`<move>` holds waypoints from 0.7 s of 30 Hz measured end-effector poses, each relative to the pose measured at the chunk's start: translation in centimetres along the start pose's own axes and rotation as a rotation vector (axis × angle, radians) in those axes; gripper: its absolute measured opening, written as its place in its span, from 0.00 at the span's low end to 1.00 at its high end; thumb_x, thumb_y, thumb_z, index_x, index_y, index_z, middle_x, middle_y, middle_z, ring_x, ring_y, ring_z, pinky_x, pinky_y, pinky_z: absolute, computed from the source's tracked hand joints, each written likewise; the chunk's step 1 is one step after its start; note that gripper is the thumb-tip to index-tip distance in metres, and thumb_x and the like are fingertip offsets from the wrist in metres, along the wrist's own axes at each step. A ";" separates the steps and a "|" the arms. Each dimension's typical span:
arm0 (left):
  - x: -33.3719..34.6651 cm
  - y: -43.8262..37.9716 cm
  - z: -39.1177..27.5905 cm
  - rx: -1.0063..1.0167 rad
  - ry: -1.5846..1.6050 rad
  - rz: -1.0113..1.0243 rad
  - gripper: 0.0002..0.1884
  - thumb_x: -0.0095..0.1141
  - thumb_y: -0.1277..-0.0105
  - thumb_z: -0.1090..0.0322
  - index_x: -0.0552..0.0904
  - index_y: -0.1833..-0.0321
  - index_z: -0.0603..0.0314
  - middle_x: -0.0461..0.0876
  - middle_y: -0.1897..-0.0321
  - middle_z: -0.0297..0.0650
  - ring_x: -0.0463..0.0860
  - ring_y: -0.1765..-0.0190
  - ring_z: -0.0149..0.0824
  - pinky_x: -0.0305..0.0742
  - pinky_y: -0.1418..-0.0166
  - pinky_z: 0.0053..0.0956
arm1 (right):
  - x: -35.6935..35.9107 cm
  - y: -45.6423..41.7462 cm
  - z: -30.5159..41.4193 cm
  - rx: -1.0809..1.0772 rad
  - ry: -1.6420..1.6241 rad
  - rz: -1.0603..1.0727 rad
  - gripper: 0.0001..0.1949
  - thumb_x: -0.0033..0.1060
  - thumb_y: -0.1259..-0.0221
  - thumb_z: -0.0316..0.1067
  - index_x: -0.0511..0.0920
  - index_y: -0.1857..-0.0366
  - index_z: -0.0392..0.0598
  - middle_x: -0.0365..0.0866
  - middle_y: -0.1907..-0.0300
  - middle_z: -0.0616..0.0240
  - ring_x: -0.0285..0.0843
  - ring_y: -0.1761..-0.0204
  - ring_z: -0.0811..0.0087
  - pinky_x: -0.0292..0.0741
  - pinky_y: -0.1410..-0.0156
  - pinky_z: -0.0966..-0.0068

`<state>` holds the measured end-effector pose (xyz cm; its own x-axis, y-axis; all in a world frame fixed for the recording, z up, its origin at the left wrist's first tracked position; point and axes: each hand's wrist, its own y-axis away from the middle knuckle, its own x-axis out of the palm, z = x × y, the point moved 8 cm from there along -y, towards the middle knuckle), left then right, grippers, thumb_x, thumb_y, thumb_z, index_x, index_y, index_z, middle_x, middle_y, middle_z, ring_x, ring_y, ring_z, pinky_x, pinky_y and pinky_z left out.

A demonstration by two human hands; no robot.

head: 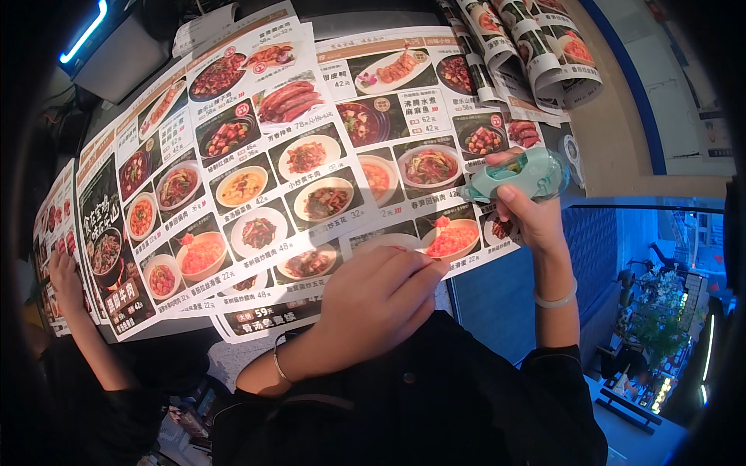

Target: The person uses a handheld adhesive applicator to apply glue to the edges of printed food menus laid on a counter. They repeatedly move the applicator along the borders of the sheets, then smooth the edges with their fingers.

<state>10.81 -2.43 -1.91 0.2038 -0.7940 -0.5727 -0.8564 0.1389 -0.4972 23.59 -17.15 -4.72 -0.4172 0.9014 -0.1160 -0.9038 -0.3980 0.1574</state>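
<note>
My right hand (524, 215) grips a translucent teal roller-tape dispenser (518, 175), the kind used for correction or glue tape. Its narrow tip points left over a printed food menu sheet (408, 160). At that sheet's lower edge lies my left hand (384, 297), back up, with fingers bent together and red nails at the tips. Whether the fingers pinch the paper is hidden. Another large menu sheet (250, 169) with dish photos and prices overlaps the first on the left. Part of a further sheet (262, 320) shows beneath them.
At the left, another person's hand (64, 274) rests on more menu sheets (55, 227). Curled menu sheets (542, 52) lie at the back right. A white round object (571, 154) sits by the counter's right edge. Behind stand a dark box-like device (122, 52) and a paper slip (204, 29).
</note>
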 end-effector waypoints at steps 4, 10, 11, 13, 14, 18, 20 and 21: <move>0.0 0.0 -0.1 0.012 -0.004 -0.018 0.14 0.60 0.59 0.75 0.81 0.65 0.59 0.78 0.72 0.36 0.78 0.68 0.36 0.74 0.66 0.26 | -0.4 -0.2 0.3 -0.136 0.061 0.079 0.16 0.63 0.52 0.28 0.76 0.57 0.40 0.77 0.62 0.66 0.72 0.73 0.84 0.70 0.70 0.87; 0.2 0.1 -0.2 0.029 -0.026 -0.004 0.16 0.61 0.58 0.71 0.80 0.62 0.58 0.75 0.71 0.35 0.78 0.66 0.36 0.73 0.66 0.27 | -0.3 0.0 0.9 -0.223 -0.022 0.026 0.15 0.64 0.51 0.29 0.76 0.58 0.41 0.76 0.67 0.68 0.72 0.72 0.83 0.70 0.68 0.87; 0.2 0.1 -0.2 0.030 -0.024 -0.006 0.16 0.61 0.58 0.71 0.80 0.62 0.58 0.75 0.70 0.35 0.78 0.65 0.36 0.73 0.66 0.27 | -0.4 0.0 0.4 -0.142 -0.051 0.032 0.15 0.64 0.51 0.29 0.76 0.58 0.41 0.76 0.68 0.68 0.72 0.72 0.83 0.70 0.68 0.87; 0.1 0.1 -0.2 0.031 -0.025 -0.005 0.16 0.61 0.58 0.72 0.80 0.62 0.58 0.76 0.70 0.35 0.78 0.65 0.36 0.73 0.66 0.27 | -0.4 0.2 -0.4 0.023 -0.111 0.045 0.15 0.64 0.51 0.29 0.76 0.57 0.41 0.77 0.71 0.69 0.72 0.72 0.83 0.70 0.68 0.88; 0.1 0.1 -0.2 0.030 -0.027 -0.003 0.16 0.61 0.58 0.72 0.80 0.62 0.58 0.76 0.70 0.35 0.78 0.65 0.36 0.73 0.66 0.27 | -0.3 0.3 -0.4 0.039 -0.081 0.027 0.16 0.64 0.51 0.32 0.75 0.57 0.41 0.76 0.69 0.68 0.70 0.75 0.84 0.68 0.71 0.89; 0.2 0.1 -0.2 0.032 -0.023 -0.001 0.16 0.61 0.58 0.72 0.80 0.62 0.58 0.76 0.70 0.35 0.78 0.65 0.37 0.73 0.66 0.28 | 0.7 0.4 0.3 0.026 0.024 -0.009 0.15 0.63 0.50 0.32 0.76 0.57 0.41 0.76 0.70 0.70 0.69 0.77 0.85 0.67 0.72 0.89; 0.1 0.1 -0.3 0.036 -0.022 0.000 0.16 0.61 0.58 0.72 0.80 0.62 0.58 0.76 0.70 0.35 0.78 0.65 0.36 0.73 0.66 0.28 | 0.7 0.4 0.7 -0.031 0.060 -0.007 0.14 0.62 0.49 0.29 0.77 0.58 0.42 0.76 0.73 0.72 0.70 0.74 0.85 0.68 0.68 0.89; 0.1 0.1 -0.3 0.037 -0.020 0.000 0.16 0.61 0.58 0.72 0.80 0.62 0.58 0.76 0.70 0.35 0.78 0.65 0.36 0.73 0.66 0.28 | 0.6 0.4 0.8 -0.065 0.075 -0.009 0.13 0.62 0.50 0.29 0.77 0.58 0.42 0.76 0.72 0.72 0.70 0.74 0.86 0.68 0.68 0.89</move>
<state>10.61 -2.67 -1.87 0.2140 -0.7818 -0.5856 -0.8380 0.1610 -0.5213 23.00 -16.64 -3.95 -0.4126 0.8908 -0.1903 -0.9109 -0.4022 0.0919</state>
